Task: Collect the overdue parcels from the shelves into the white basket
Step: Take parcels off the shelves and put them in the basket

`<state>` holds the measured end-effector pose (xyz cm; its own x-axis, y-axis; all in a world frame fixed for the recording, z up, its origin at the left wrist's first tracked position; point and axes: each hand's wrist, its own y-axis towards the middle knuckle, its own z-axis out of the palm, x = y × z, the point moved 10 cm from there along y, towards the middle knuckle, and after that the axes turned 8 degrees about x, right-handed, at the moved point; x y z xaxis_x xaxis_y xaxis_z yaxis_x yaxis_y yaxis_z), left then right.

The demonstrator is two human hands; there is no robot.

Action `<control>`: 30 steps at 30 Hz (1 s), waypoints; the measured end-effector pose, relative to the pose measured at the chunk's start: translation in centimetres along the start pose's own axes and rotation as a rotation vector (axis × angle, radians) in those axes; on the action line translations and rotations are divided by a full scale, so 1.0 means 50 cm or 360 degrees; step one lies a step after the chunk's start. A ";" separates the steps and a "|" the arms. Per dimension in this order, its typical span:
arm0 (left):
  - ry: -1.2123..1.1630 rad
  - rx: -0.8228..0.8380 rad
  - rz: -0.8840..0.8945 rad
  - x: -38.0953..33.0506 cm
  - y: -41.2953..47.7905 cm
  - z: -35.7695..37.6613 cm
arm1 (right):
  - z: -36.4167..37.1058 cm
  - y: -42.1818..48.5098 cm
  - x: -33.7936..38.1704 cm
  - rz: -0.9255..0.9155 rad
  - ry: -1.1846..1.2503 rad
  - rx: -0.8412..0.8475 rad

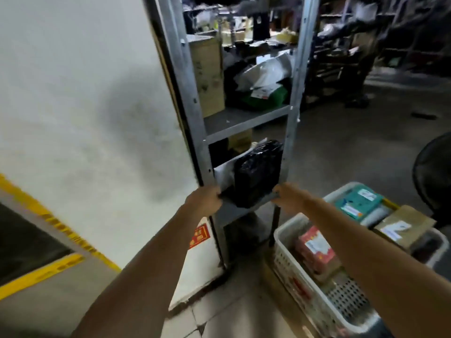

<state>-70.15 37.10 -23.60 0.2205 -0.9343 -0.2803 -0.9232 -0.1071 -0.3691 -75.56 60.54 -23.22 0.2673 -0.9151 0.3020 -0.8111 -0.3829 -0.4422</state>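
A black plastic-wrapped parcel (256, 172) leans on the lower shelf of a metal rack (291, 113), with a white mailer (224, 173) behind it. Under the black parcel lies a flat grey parcel (246, 209). My left hand (203, 200) grips its left end and my right hand (290, 197) grips its right end; the fingertips are hidden. The white basket (305, 289) stands on the floor at the lower right, below my right forearm. It holds several parcels, among them a teal box (358, 201), a brown carton (402, 226) and a red box (314, 247).
A white wall (85, 106) closes off the left, with yellow floor tape (41, 272) below it. The upper shelf holds a tall cardboard box (208, 76) plus white and green bags (266, 79). A dark round object (434, 172) is at the right edge. More racks fill the background.
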 end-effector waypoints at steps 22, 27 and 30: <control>-0.0571 -0.0495 -0.1340 0.686 -1.072 0.149 | 0.442 -0.447 0.897 -0.1343 -0.0518 0.0291; -0.0668 -0.0698 -0.1764 0.712 -1.371 0.205 | 0.552 -0.615 1.073 -0.1664 -0.0643 0.0344; -0.0702 -0.0778 -0.1974 0.694 -1.531 0.234 | 0.621 -0.723 1.164 -0.1856 -0.0699 0.0453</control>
<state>11.84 16.85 -15.46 0.9570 0.0265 -0.2887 -0.0525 -0.9635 -0.2624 -14.54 17.17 -15.87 0.9353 0.0360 0.3521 0.1440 -0.9474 -0.2857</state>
